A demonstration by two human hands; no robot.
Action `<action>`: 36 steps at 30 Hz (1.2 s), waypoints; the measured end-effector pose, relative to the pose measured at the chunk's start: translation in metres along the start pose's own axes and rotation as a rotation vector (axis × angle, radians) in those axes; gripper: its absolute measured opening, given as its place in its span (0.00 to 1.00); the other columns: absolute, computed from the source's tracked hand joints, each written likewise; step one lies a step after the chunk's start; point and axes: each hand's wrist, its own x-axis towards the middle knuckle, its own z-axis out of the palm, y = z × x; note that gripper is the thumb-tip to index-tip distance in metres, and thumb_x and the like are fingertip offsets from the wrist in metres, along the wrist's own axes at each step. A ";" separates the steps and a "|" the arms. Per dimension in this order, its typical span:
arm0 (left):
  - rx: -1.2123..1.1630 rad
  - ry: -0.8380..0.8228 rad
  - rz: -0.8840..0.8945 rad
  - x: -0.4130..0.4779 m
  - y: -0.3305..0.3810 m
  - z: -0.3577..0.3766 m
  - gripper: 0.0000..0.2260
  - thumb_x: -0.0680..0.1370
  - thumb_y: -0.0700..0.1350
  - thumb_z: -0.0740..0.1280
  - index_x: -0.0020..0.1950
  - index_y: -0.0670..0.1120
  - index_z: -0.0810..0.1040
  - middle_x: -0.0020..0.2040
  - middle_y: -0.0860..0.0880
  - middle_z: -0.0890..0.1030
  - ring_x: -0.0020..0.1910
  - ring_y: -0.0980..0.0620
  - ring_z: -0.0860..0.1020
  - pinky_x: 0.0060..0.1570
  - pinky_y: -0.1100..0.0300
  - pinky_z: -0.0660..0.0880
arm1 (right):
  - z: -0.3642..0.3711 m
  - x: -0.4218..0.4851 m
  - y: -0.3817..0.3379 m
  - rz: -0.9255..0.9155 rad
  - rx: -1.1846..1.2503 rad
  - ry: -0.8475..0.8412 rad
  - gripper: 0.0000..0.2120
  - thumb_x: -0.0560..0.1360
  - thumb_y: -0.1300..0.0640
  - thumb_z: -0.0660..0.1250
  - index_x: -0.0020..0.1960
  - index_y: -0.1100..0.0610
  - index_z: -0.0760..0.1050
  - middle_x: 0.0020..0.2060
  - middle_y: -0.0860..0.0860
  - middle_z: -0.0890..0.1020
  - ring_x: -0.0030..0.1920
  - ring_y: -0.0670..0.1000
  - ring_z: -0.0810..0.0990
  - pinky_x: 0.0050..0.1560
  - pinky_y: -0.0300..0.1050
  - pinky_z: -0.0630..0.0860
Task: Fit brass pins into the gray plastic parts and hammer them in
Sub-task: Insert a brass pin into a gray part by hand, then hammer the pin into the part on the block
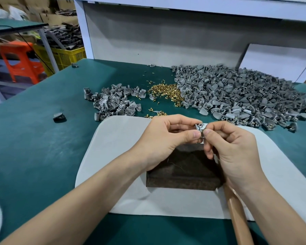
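Note:
My left hand (168, 138) and my right hand (231, 147) meet above the white mat (116, 156), both pinching one small gray plastic part (200, 127) between thumbs and fingertips. A pin in it is hidden by my fingers. Below the hands lies a dark block (182, 172) on the mat. A hammer's wooden handle (237, 214) runs under my right wrist; its head is hidden. Loose brass pins (166, 93) lie in a heap on the green table.
A big pile of gray parts (240, 96) fills the right back of the green table (33, 147); a smaller pile (115, 101) sits left of the pins. A single gray part (59, 117) lies apart on the left. A white panel (166, 41) stands behind.

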 end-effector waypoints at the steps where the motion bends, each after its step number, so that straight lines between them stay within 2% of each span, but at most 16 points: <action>1: 0.001 -0.001 0.000 0.000 0.000 0.000 0.10 0.71 0.30 0.70 0.48 0.43 0.82 0.36 0.51 0.83 0.36 0.56 0.81 0.41 0.67 0.77 | 0.000 0.000 0.000 -0.001 -0.005 -0.004 0.12 0.75 0.68 0.65 0.35 0.56 0.77 0.22 0.52 0.75 0.20 0.47 0.69 0.23 0.34 0.67; 5: -0.003 -0.001 -0.003 0.000 -0.001 -0.001 0.10 0.71 0.30 0.70 0.47 0.43 0.82 0.36 0.50 0.83 0.36 0.56 0.81 0.41 0.66 0.78 | -0.001 0.000 0.000 -0.001 -0.012 -0.016 0.12 0.75 0.69 0.65 0.36 0.57 0.76 0.21 0.51 0.75 0.20 0.47 0.69 0.23 0.34 0.67; 9: 0.019 0.011 0.000 0.000 -0.002 -0.001 0.09 0.71 0.31 0.71 0.47 0.42 0.82 0.37 0.49 0.84 0.37 0.54 0.82 0.46 0.63 0.80 | -0.001 0.000 0.002 0.035 0.020 -0.017 0.13 0.74 0.68 0.66 0.34 0.55 0.78 0.21 0.50 0.75 0.19 0.46 0.68 0.22 0.33 0.66; 15: 0.052 0.033 0.012 0.000 -0.002 0.000 0.09 0.70 0.31 0.71 0.47 0.42 0.82 0.39 0.47 0.83 0.39 0.53 0.82 0.50 0.59 0.80 | -0.001 0.001 0.003 0.052 0.023 -0.026 0.08 0.71 0.61 0.67 0.35 0.53 0.79 0.22 0.51 0.75 0.20 0.46 0.68 0.22 0.33 0.66; 19: 0.060 0.028 0.028 -0.001 0.000 0.001 0.09 0.70 0.32 0.71 0.48 0.42 0.82 0.39 0.49 0.83 0.39 0.55 0.81 0.48 0.63 0.79 | 0.002 0.001 0.002 0.068 0.073 -0.014 0.07 0.69 0.60 0.66 0.34 0.54 0.79 0.21 0.52 0.74 0.21 0.48 0.68 0.24 0.35 0.67; 22: 0.051 0.032 0.029 -0.001 0.001 0.001 0.09 0.71 0.32 0.71 0.49 0.41 0.82 0.40 0.48 0.83 0.39 0.55 0.81 0.49 0.63 0.79 | 0.003 0.001 -0.001 0.102 0.202 -0.027 0.08 0.70 0.61 0.63 0.34 0.56 0.78 0.21 0.54 0.73 0.22 0.51 0.68 0.25 0.38 0.68; 26: 0.041 0.039 0.019 -0.001 0.001 0.002 0.09 0.71 0.32 0.71 0.48 0.43 0.82 0.39 0.48 0.83 0.39 0.55 0.81 0.47 0.64 0.79 | 0.002 0.001 -0.004 0.139 0.315 -0.051 0.14 0.74 0.64 0.58 0.34 0.56 0.78 0.22 0.55 0.73 0.23 0.51 0.69 0.25 0.38 0.69; 28: 0.032 0.034 0.011 0.000 0.000 0.001 0.09 0.71 0.32 0.71 0.47 0.44 0.82 0.39 0.48 0.83 0.39 0.54 0.81 0.48 0.63 0.79 | 0.002 0.001 -0.004 0.150 0.315 -0.041 0.17 0.76 0.67 0.56 0.35 0.57 0.78 0.22 0.56 0.73 0.23 0.52 0.69 0.24 0.38 0.68; 31: 0.033 0.028 0.010 0.000 0.000 0.001 0.09 0.70 0.33 0.71 0.46 0.45 0.82 0.39 0.49 0.83 0.39 0.54 0.81 0.49 0.62 0.79 | 0.001 0.001 -0.007 0.152 0.267 -0.036 0.15 0.77 0.67 0.55 0.36 0.60 0.76 0.22 0.55 0.74 0.22 0.52 0.68 0.23 0.38 0.67; 36: 0.008 0.018 0.008 0.000 -0.001 0.001 0.09 0.71 0.32 0.71 0.46 0.46 0.82 0.37 0.51 0.84 0.37 0.55 0.82 0.43 0.66 0.78 | -0.006 0.001 -0.012 0.164 0.162 -0.024 0.16 0.77 0.66 0.58 0.34 0.56 0.77 0.22 0.55 0.73 0.21 0.51 0.67 0.22 0.36 0.64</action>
